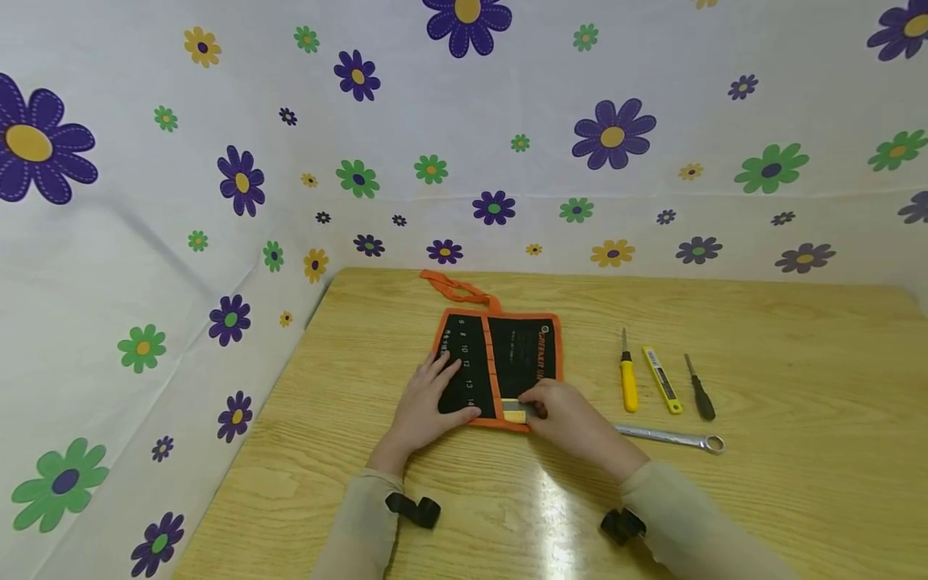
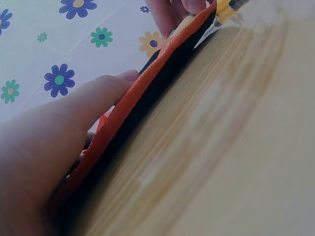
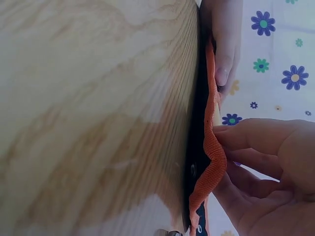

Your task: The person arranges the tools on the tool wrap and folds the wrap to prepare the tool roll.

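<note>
A black tool pouch (image 1: 524, 354) with orange edging and a numbered row of pockets lies spread on the table. My left hand (image 1: 424, 403) rests on its left part with fingers spread, the thumb (image 2: 110, 93) lying along the near edge in the left wrist view. At the pouch's near right corner, my right hand (image 1: 565, 415) pinches a small flat yellow-and-grey piece (image 1: 514, 411), whose left end is at the orange divider. The right fingers hide its other end, so I cannot tell its kind. In the right wrist view the orange edging (image 3: 212, 152) bulges beside the fingertips.
Right of the pouch lie a yellow-handled screwdriver (image 1: 628, 383), a yellow utility knife (image 1: 663, 380) and a black-handled screwdriver (image 1: 701, 395). A wrench (image 1: 674, 437) lies nearer, partly behind my right wrist. An orange strap (image 1: 457, 288) trails toward the back. Flowered cloth (image 1: 507, 169) borders the wooden table (image 1: 812, 387).
</note>
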The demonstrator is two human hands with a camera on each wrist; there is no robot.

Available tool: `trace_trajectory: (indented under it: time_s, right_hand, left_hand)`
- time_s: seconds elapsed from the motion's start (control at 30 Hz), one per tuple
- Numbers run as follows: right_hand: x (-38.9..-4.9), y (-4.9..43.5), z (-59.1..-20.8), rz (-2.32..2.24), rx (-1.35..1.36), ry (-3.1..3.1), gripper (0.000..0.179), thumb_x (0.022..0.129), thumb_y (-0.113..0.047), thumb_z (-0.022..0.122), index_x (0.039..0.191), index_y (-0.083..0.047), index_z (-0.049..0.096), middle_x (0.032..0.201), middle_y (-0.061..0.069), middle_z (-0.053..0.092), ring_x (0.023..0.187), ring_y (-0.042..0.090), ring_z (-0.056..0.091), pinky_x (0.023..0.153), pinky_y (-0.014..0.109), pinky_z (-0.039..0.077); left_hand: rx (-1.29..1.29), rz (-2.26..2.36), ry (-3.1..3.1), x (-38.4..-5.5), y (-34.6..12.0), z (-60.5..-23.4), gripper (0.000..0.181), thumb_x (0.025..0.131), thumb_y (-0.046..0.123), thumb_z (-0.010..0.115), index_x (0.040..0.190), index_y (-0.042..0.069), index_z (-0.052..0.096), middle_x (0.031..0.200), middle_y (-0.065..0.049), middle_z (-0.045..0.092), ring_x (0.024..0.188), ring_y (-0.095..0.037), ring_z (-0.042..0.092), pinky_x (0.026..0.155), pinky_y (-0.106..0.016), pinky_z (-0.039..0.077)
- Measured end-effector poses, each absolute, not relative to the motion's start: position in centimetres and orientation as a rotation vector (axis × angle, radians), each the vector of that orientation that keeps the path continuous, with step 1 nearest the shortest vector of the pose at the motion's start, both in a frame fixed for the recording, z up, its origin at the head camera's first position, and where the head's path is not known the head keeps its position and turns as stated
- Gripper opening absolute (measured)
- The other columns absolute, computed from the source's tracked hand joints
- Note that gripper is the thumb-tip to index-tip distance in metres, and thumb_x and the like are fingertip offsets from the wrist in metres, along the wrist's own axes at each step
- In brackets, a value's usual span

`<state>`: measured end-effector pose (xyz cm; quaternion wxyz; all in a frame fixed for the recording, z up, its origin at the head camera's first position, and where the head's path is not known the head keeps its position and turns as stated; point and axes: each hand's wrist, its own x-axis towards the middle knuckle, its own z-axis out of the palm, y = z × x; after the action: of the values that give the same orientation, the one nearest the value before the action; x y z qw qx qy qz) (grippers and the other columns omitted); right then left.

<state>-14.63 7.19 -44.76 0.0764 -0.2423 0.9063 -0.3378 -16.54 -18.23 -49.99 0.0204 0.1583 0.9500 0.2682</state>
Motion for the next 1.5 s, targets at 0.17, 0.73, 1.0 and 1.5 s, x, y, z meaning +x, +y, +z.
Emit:
trace_trajectory:
  time_s: [0.17,0.73,1.0,1.5]
  right_hand:
    - [-14.7,6.9,-44.8,-0.997,-0.730,2.721,0.021,0.082,0.002,0.069,0.103,0.004,0.071,0.088,0.004,0.062,0.070,0.011,0.050,0.060,0.024,0.047]
    - [-14.8,7.1,-45.3,-1.011,-0.771,2.691,0.022,0.084,0.001,0.069,0.105,0.003,0.068,0.091,0.005,0.061,0.079,0.015,0.058,0.068,0.027,0.052]
    - [-14.6,7.9,-45.3,-1.029,-0.793,2.640,0.025,0.086,0.000,0.068,0.111,0.003,0.066,0.098,0.007,0.061,0.088,0.020,0.063,0.073,0.028,0.054]
    - [-13.4,12.9,-43.6,-1.115,-0.656,2.711,0.031,0.086,0.000,0.068,0.117,0.002,0.064,0.108,0.012,0.063,0.091,0.024,0.063,0.076,0.034,0.055]
  left_hand:
    - [0.504,0.817,2.952,-16.5,-18.4,-50.0,0.090,0.080,0.068,0.060,0.151,0.021,0.032,0.158,-0.003,0.019,0.145,-0.023,0.005,0.114,-0.051,0.013]
    - [0.518,0.816,2.969,-16.8,-18.4,-50.1,0.088,0.080,0.065,0.062,0.150,0.021,0.033,0.157,-0.003,0.020,0.145,-0.023,0.006,0.114,-0.051,0.014]
    - [0.546,0.836,2.964,-16.5,-18.3,-49.8,0.088,0.081,0.063,0.064,0.150,0.018,0.034,0.157,-0.006,0.022,0.145,-0.028,0.009,0.113,-0.052,0.014]
    - [0.501,0.821,2.951,-16.4,-18.3,-49.9,0.088,0.081,0.065,0.062,0.151,0.022,0.031,0.158,-0.002,0.019,0.145,-0.024,0.006,0.113,-0.053,0.014]
